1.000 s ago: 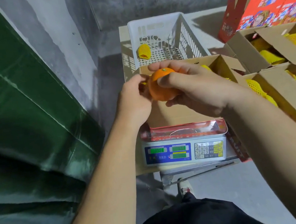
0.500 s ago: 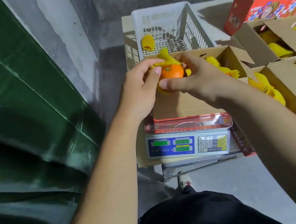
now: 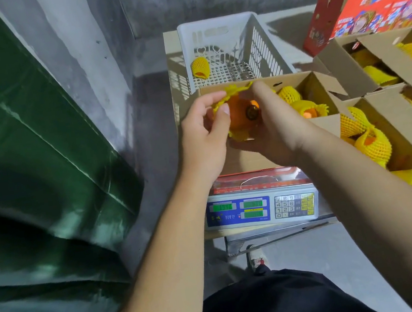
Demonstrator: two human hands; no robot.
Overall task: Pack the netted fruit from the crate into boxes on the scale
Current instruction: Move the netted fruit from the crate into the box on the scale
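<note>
We are holding one orange (image 3: pixel 240 117) between both hands, above the near end of the open cardboard box (image 3: pixel 314 86) that is sitting on the scale (image 3: pixel 260 207). Our left hand (image 3: pixel 205 140) is pinching the yellow foam net (image 3: pixel 221 104) against the fruit with thumb and forefinger, the net lying bunched over the top and left of the orange. Our right hand (image 3: pixel 273 129) is cupping the orange from the right and below, fingers curled round it. Just right of the grip, inside the same box, netted fruit (image 3: pixel 304 109) are lying. Beyond the grip the white plastic crate (image 3: pixel 220 28) is holding a single netted fruit (image 3: pixel 200 68). Further right of the grip, two more open boxes (image 3: pixel 395 122) are showing yellow nets, with red printed cartons (image 3: pixel 375 10) behind them.
</note>
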